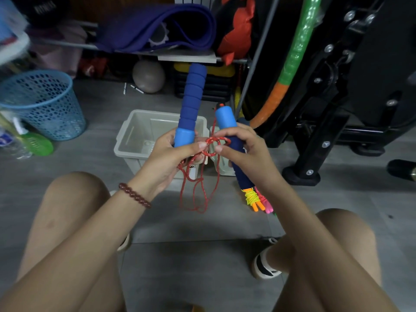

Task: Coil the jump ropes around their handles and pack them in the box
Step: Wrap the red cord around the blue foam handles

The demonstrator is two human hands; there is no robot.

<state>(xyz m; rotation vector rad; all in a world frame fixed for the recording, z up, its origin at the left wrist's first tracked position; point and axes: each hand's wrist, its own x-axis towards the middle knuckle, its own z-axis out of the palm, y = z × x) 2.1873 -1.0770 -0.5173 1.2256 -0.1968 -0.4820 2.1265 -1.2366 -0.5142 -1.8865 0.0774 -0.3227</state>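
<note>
My left hand (167,158) grips the lower end of a blue foam jump rope handle (192,102) that points up and away. My right hand (245,152) grips the second blue handle (225,119), which is tilted, its dark foam end sticking out below the hand. Between the two hands a small loop of the red rope (217,144) is pinched by my fingertips. More red rope hangs in long loops below my hands. The beige plastic box (132,140) stands open on the floor just behind the hands. Another coiled rope with yellow cord and orange and pink handles (258,200) lies on the floor.
A blue mesh wastebasket (42,102) stands at the left with a green bottle (33,143) beside it. A shelf at the back holds a rolled purple mat (157,25). A black exercise machine (337,97) and a green-orange hoop (299,41) stand at the right. My knees frame the grey tiled floor.
</note>
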